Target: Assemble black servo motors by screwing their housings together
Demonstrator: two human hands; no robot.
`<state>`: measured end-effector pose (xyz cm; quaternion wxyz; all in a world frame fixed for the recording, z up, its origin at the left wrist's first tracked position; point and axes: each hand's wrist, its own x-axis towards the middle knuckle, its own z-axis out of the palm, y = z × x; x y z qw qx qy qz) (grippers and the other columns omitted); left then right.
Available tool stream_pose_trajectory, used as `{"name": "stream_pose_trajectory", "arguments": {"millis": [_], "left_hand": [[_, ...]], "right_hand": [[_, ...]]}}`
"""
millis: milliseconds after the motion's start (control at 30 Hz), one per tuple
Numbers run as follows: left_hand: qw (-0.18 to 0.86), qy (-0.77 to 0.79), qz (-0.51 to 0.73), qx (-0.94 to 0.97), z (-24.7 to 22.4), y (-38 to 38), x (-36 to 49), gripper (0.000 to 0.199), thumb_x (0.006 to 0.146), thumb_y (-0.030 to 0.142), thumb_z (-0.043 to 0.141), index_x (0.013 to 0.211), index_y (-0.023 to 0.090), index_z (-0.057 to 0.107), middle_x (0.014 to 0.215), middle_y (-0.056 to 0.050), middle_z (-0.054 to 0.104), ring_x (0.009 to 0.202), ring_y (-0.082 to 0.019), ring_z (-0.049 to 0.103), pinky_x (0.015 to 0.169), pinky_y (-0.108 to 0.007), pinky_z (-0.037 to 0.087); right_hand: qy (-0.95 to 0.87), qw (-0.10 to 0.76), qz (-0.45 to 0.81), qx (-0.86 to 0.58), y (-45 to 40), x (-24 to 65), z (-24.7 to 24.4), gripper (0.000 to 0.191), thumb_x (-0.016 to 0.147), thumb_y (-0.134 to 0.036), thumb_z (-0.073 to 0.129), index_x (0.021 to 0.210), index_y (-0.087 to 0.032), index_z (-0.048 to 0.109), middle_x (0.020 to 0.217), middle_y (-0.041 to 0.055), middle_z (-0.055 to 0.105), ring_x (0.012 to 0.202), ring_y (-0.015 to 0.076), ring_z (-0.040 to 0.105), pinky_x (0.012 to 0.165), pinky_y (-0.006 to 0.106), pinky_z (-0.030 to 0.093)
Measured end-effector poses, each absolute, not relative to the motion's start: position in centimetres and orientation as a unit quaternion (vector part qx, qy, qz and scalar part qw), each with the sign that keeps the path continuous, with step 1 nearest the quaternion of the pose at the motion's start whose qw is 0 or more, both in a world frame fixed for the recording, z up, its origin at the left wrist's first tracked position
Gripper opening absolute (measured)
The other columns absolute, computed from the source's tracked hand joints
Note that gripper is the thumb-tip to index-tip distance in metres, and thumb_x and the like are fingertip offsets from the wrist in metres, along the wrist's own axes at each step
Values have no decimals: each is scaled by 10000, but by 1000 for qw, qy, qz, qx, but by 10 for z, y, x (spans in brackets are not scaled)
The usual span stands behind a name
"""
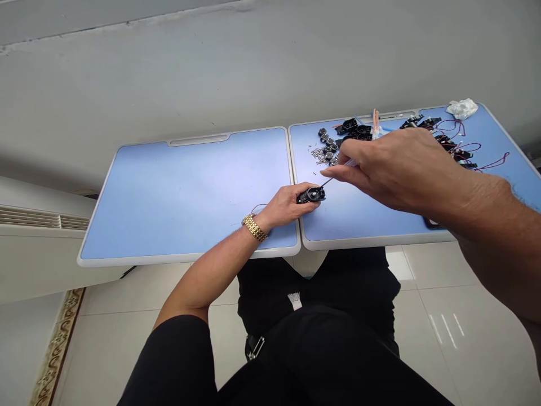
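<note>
My left hand (288, 204) is closed round a small black plastic housing (311, 195) with a round part on its top, held over the seam between the two table halves. A thin red wire (258, 206) shows behind the left wrist. In my right hand (376, 160) is a screwdriver (328, 181); its clear handle is mostly hidden by the fingers. The screwdriver's thin shaft slants down to the left, and its tip meets the housing's far right end. Whether the tip sits in a screw is too small to tell.
On the right table half (359, 217) lie a pile of small screws (320, 155), several round black parts (325, 138), black shells (349, 126) and black assemblies with red wires (462, 153). Crumpled white plastic (462, 108) lies at the back right corner. A wall (236, 73) stands behind.
</note>
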<state>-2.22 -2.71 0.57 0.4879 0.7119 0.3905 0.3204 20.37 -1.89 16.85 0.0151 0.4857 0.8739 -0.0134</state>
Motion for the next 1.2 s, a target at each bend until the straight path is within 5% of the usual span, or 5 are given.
{"name": "stream_pose_trajectory", "arguments": {"millis": [233,533,800,1033,1200], "left_hand": [[488,395,319,710,11,-28,-22,250,944,347,723,1144,213,790,989,-23,760,880,-172,649,848,-318,517],[485,388,322,714,7,-28,-22,281,941,367,726,1170,215,781,994,-24,755,887,-175,655,851,-319,519],[486,388,321,714,9,-28,-21,262,942,361,716,1152,217,778,996,-26,757,888,-175,649,857,-324,517],[482,392,318,716,6,-27,-21,293,927,368,727,1176,226,786,984,-19,755,885,-180,652,847,-325,515],[494,386,319,710,11,-29,-21,247,939,350,718,1134,212,779,957,-17,739,851,-166,632,825,-314,505]], "right_hand": [[885,-3,-87,457,-19,203,170,344,1138,-405,392,1247,-267,687,931,112,764,796,324,677,731,450,426],[862,8,-40,505,-16,201,167,499,1131,-650,408,1165,-266,725,786,111,692,810,360,661,776,479,441],[868,-2,-122,481,-17,204,172,278,1111,-406,462,1232,-277,675,816,74,716,718,294,619,691,425,381],[867,-2,-35,497,-18,200,168,515,1102,-704,456,1004,-282,736,668,83,588,766,350,653,746,438,361],[873,14,-49,484,-19,200,172,453,1141,-587,368,1216,-260,673,753,91,668,733,315,621,702,425,372]]}}
